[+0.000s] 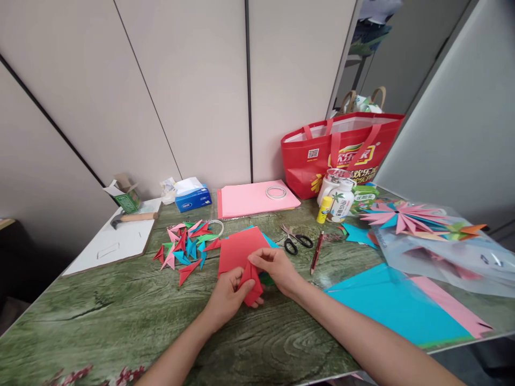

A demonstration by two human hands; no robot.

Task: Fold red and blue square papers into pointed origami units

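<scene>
Between my two hands is a small folded piece of red paper (pixel 252 291). My left hand (pixel 229 292) grips it from the left, thumb on top and fingers underneath. With thumb and fingertips pinched, my right hand (pixel 273 266) holds its upper point. Just behind lies a flat red paper sheet (pixel 239 249), with blue sheet edges showing under it. To the left is a pile of small folded paper pieces (pixel 189 244) in red, pink, blue and green. Black-handled scissors (pixel 295 239) and a dark red pencil (pixel 317 253) lie to the right of the sheet.
Pink paper (pixel 249 199) with a ring on it lies by the wall. A blue tissue box (pixel 193 198), a hammer (pixel 134 217) on a white board, a yellow glue stick (pixel 324 209), white bottles (pixel 341 201) and a red bag (pixel 298 166) stand around. Blue paper (pixel 396 311) lies right.
</scene>
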